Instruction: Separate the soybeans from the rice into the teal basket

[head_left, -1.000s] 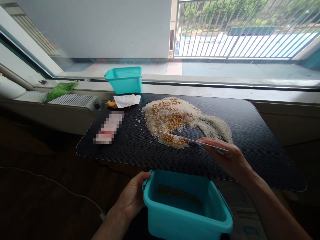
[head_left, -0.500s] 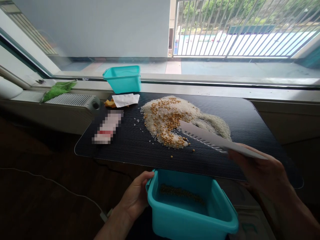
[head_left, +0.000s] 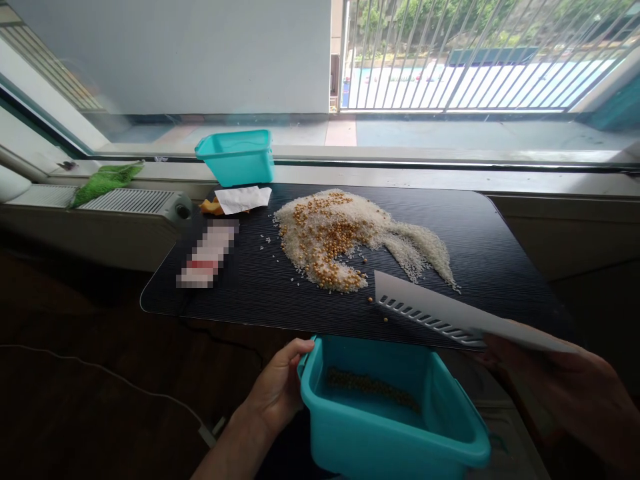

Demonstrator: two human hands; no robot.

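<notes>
My left hand grips the left rim of a teal plastic tub held just below the near edge of the black table. A thin layer of yellow beans lies in the tub. My right hand holds a white slotted card flat and slightly tilted above the table's near right part. A heap of white rice mixed with yellow beans lies in the middle of the table. A few loose beans sit near the card's left tip.
A second teal tub stands on the window ledge at the back left. White paper and a blurred pink packet lie on the table's left part. A green cloth rests on the radiator. A white cable crosses the dark floor.
My right hand lifted the card off the heap and pulled it toward me and to the right. A few beans rolled loose near the edge. The tub shifted slightly right.
</notes>
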